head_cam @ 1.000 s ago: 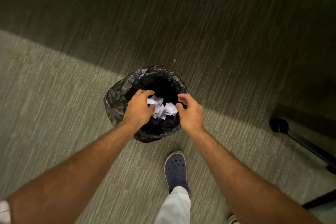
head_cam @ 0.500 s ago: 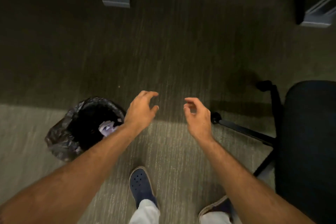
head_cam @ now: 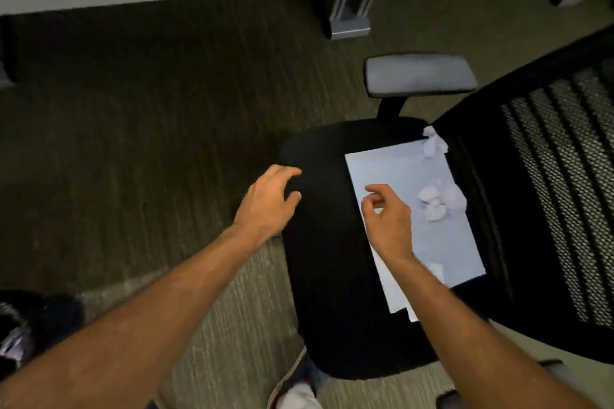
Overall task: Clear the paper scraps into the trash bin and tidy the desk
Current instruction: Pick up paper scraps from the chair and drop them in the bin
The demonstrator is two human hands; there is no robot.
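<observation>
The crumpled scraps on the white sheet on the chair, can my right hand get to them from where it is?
Probably yes. The right hand, open and empty, hovers over the white sheet on the chair seat, and the crumpled scraps lie just beyond it with nothing between.

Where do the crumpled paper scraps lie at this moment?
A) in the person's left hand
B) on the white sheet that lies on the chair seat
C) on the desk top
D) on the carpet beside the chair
B: the crumpled scraps rest on the white sheet on the black chair seat; both hands are empty.
</observation>
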